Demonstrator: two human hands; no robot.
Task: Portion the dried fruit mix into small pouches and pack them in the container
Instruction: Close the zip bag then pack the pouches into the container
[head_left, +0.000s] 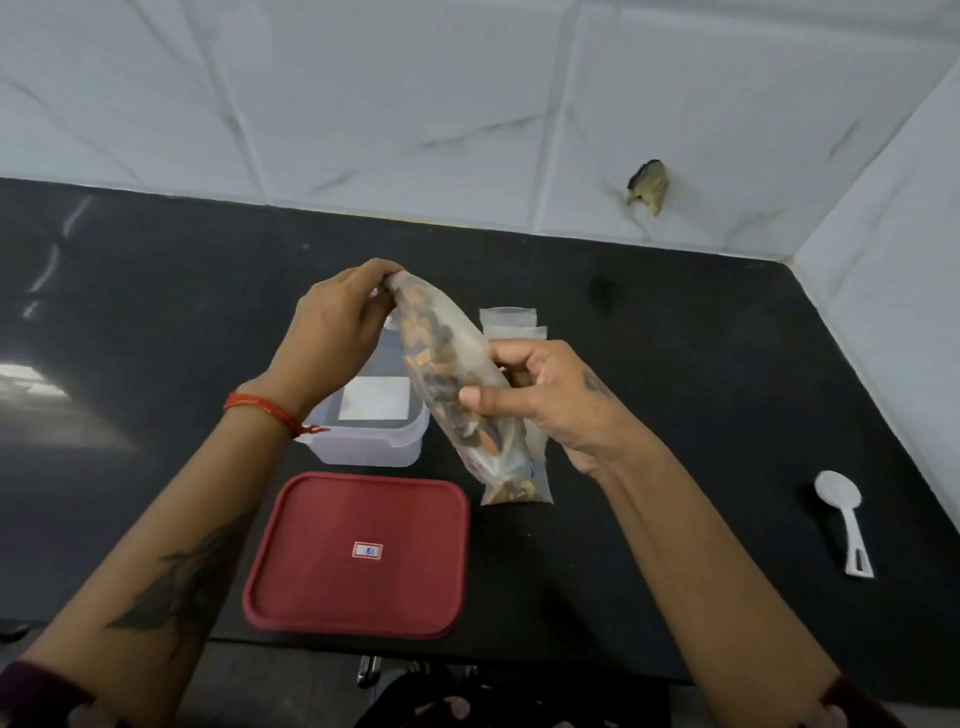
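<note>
Red lid (357, 555) is lying nearest on black worktop (675, 364). Above it, right hand (550, 397) is gripping the fruit-mix bag (457, 379) mid-body, left hand (337, 322) is pinching its top end. Clear container (371, 431) is sitting under them w/ empty pouches (511, 322) behind.

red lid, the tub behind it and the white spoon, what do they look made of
Red lid: looks like matte moulded plastic, with a raised rim and rounded corners. Tub: probably translucent frosted plastic, since its walls look milky. White spoon: likely glossy plastic, one moulded piece with a slotted handle end.
</note>
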